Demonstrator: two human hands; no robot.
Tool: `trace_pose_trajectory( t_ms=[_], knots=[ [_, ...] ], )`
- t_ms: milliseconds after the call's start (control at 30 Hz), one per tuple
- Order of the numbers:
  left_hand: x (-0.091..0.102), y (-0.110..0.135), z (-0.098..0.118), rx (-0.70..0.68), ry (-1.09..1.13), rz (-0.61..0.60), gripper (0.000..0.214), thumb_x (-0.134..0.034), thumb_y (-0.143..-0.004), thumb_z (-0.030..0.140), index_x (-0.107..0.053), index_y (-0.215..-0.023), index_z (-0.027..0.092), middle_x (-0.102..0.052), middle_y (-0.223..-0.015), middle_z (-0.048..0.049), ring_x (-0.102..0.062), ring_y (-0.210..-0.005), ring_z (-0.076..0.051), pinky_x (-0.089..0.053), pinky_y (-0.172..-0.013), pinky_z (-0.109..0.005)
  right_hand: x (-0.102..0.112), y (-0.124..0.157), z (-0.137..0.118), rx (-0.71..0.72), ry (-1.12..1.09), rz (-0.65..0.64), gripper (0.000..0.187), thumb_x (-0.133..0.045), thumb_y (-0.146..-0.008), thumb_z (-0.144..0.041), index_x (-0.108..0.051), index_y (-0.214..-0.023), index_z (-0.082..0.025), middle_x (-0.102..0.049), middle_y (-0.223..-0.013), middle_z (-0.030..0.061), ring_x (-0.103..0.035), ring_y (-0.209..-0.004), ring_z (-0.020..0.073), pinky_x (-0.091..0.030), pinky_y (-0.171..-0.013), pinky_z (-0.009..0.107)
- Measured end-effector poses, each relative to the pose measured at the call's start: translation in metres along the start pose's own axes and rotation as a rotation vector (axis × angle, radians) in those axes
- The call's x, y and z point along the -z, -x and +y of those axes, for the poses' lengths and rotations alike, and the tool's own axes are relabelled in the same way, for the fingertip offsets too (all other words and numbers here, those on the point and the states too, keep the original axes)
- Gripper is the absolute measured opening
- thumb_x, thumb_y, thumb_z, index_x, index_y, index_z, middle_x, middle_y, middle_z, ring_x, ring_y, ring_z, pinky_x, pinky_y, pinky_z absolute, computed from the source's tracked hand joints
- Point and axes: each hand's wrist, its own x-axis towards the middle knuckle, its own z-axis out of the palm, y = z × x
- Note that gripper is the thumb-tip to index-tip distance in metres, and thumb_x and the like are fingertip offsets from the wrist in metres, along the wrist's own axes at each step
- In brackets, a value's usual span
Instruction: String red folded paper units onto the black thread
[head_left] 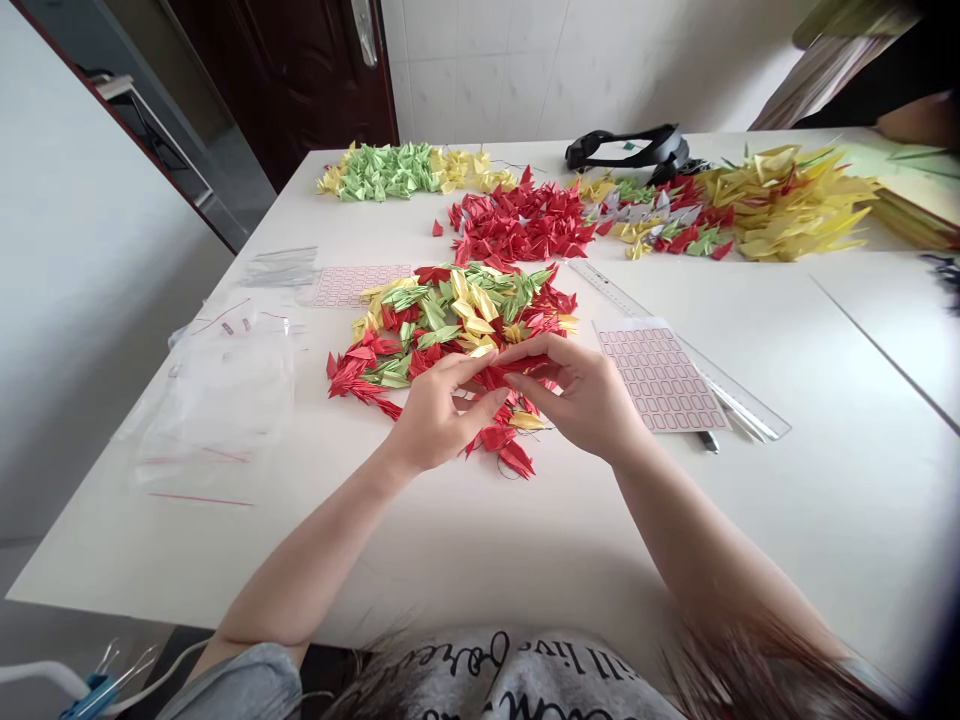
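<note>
In front of me is a heap of folded paper cranes [435, 310] in red, green and yellow, some in bundles with thin dark thread showing. Over its near edge, my left hand [435, 415] and my right hand [581, 390] meet with curved fingers. Between their fingertips is a red paper crane [495, 377], pinched from both sides. Part of it is hidden by the fingers. Just below the hands lie another red crane [516, 458] and a loop of dark thread.
Clear plastic bags [217, 400] lie left. Red-printed label sheets [660, 375] [360, 286] flank the heap, with a transparent ruler [739, 400] to the right. Further back are red cranes [521, 220], green cranes [390, 170], yellow folded pieces [787, 205] and a black strap-like device [637, 150]. A person's arm [919, 120] shows far right.
</note>
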Motion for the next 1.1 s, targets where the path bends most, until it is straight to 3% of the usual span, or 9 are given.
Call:
trace_pose_trajectory(
  t_ms=[133, 333, 500, 667, 767, 900, 1100],
  knots=[
    [0.004, 0.000, 0.003, 0.005, 0.073, -0.029, 0.038, -0.064, -0.088, 0.036, -0.068, -0.122, 0.018, -0.060, -0.119, -0.0113, -0.063, -0.102, -0.022, -0.055, -0.086, -0.029, 0.005, -0.001, 0.000, -0.010, -0.042, 0.011, 0.015, -0.066, -0.086, -0.023, -0.066, -0.100, -0.018, -0.069, -0.099, 0.0059, -0.068, -0.093, 0.0179, -0.059, -0.084, 0.034],
    [0.009, -0.001, 0.008, 0.117, 0.257, -0.067, 0.040, -0.065, -0.086, 0.045, -0.071, -0.114, 0.018, -0.063, -0.114, -0.0102, -0.067, -0.093, -0.022, -0.056, -0.081, -0.031, 0.006, -0.001, 0.002, 0.012, -0.064, 0.005, 0.015, -0.066, -0.086, -0.022, -0.066, -0.100, -0.017, -0.068, -0.098, 0.0064, -0.068, -0.094, 0.0183, -0.060, -0.084, 0.035],
    [0.014, -0.006, -0.003, 0.150, 0.381, -0.144, 0.043, -0.059, -0.087, 0.047, -0.069, -0.118, 0.019, -0.071, -0.101, -0.0090, -0.068, -0.091, -0.023, -0.056, -0.082, -0.034, 0.006, 0.000, -0.002, 0.010, -0.068, -0.003, 0.016, -0.065, -0.086, -0.022, -0.066, -0.101, -0.017, -0.069, -0.101, 0.0074, -0.068, -0.095, 0.0196, -0.060, -0.086, 0.038],
    [0.017, -0.008, -0.009, 0.158, 0.468, -0.189, 0.044, -0.055, -0.087, 0.051, -0.071, -0.112, 0.019, -0.071, -0.104, -0.0098, -0.069, -0.093, -0.024, -0.056, -0.082, -0.036, 0.006, 0.002, -0.005, 0.033, -0.036, 0.014, 0.014, -0.064, -0.085, -0.018, -0.066, -0.099, -0.018, -0.070, -0.098, 0.0060, -0.068, -0.095, 0.0191, -0.060, -0.083, 0.034],
    [0.014, -0.008, -0.004, 0.174, 0.440, -0.166, 0.040, -0.064, -0.084, 0.049, -0.071, -0.108, 0.018, -0.071, -0.101, -0.0086, -0.069, -0.087, -0.021, -0.056, -0.080, -0.034, 0.005, 0.002, -0.005, 0.042, -0.002, 0.020, 0.015, -0.063, -0.085, -0.015, -0.066, -0.099, -0.019, -0.070, -0.097, 0.0047, -0.068, -0.093, 0.0179, -0.059, -0.083, 0.033],
    [0.010, -0.009, 0.003, 0.194, 0.386, -0.061, 0.033, -0.083, -0.069, 0.035, -0.069, -0.093, 0.015, -0.071, -0.088, -0.0052, -0.068, -0.079, -0.017, -0.056, -0.080, -0.032, 0.006, 0.002, -0.003, 0.083, 0.039, 0.037, 0.019, -0.060, -0.084, -0.013, -0.065, -0.101, -0.020, -0.068, -0.100, 0.0050, -0.066, -0.095, 0.0182, -0.057, -0.085, 0.035],
    [0.013, -0.011, 0.003, 0.212, 0.393, 0.019, 0.028, -0.084, -0.068, 0.033, -0.066, -0.079, 0.015, -0.067, -0.076, -0.0014, -0.064, -0.069, -0.012, -0.052, -0.069, -0.025, 0.009, -0.001, -0.003, 0.078, 0.031, 0.086, 0.013, -0.060, -0.087, -0.019, -0.066, -0.098, -0.019, -0.068, -0.097, 0.0056, -0.065, -0.096, 0.0193, -0.055, -0.090, 0.040]
  ],
)
